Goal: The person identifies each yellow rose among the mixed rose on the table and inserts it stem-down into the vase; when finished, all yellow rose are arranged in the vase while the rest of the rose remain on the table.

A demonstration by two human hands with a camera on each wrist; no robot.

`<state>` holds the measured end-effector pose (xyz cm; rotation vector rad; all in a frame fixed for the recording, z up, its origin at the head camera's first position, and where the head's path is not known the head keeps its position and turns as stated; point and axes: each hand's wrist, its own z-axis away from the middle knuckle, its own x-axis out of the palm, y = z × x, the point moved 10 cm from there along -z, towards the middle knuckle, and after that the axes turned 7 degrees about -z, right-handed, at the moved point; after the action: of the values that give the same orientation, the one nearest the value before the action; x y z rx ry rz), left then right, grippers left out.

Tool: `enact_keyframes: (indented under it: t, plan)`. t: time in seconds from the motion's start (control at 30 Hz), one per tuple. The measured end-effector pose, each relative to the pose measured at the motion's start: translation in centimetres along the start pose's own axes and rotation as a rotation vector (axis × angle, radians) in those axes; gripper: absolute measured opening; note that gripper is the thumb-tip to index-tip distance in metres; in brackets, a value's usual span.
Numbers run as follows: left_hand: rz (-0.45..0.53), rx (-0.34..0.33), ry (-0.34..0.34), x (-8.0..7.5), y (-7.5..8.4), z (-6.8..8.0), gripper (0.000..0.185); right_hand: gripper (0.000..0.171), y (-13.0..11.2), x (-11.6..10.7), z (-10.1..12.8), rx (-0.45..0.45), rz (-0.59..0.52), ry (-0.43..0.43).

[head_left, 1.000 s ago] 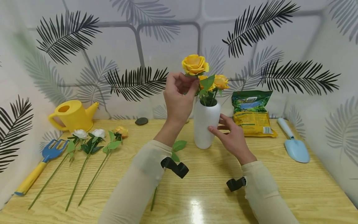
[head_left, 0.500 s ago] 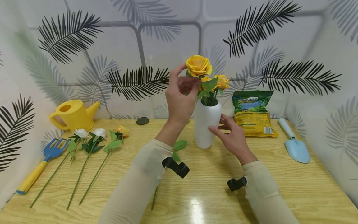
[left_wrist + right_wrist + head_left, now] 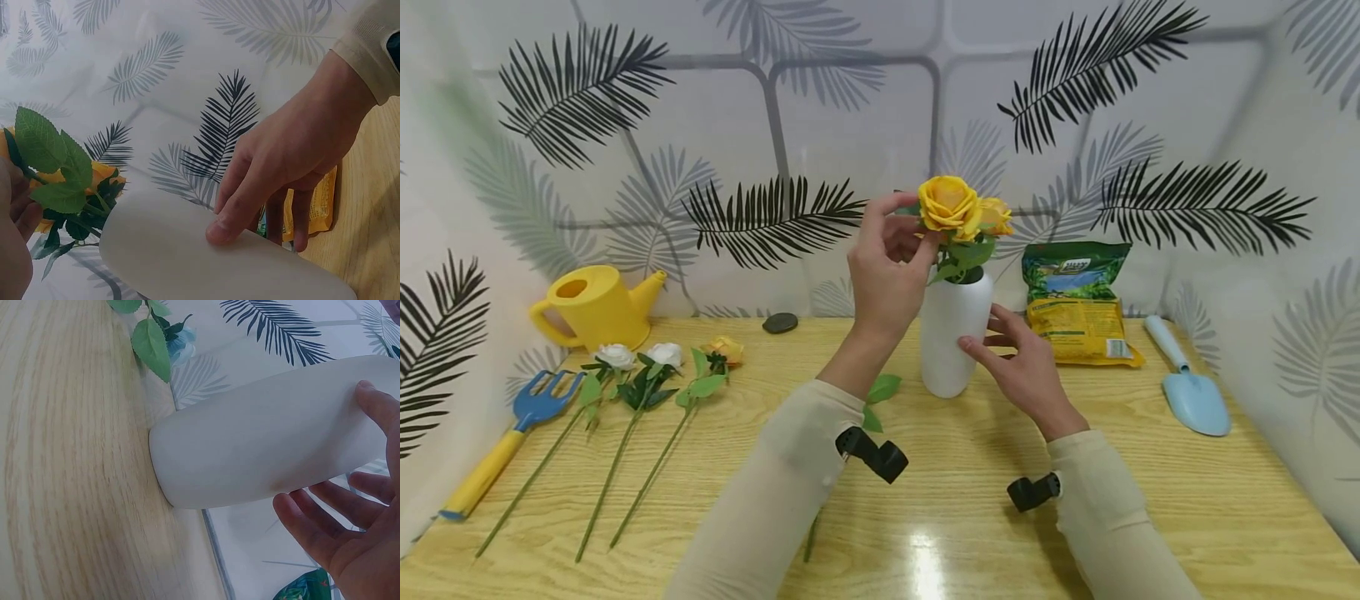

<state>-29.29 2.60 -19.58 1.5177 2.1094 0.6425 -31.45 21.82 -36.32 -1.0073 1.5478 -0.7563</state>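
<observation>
The yellow fabric rose [image 3: 949, 205] stood in the white matte vase [image 3: 953, 332], leaves green. The left hand [image 3: 889, 268] pinched beneath its bloom. The right hand [image 3: 1019, 367] lay open, thumb touching the vase.

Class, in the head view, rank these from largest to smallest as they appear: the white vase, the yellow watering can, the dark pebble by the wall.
1. Yellow watering can
2. White vase, close to it in apparent size, so this order is unsure
3. Dark pebble, clearly smallest
</observation>
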Motion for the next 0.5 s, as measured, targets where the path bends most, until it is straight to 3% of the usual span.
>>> enact_keyframes:
  t: [0.5]
  plan:
    - [0.048,0.050,0.013,-1.6,0.7,0.3,0.033,0.075,0.0,0.1,0.0,0.002,-0.004,-0.001]
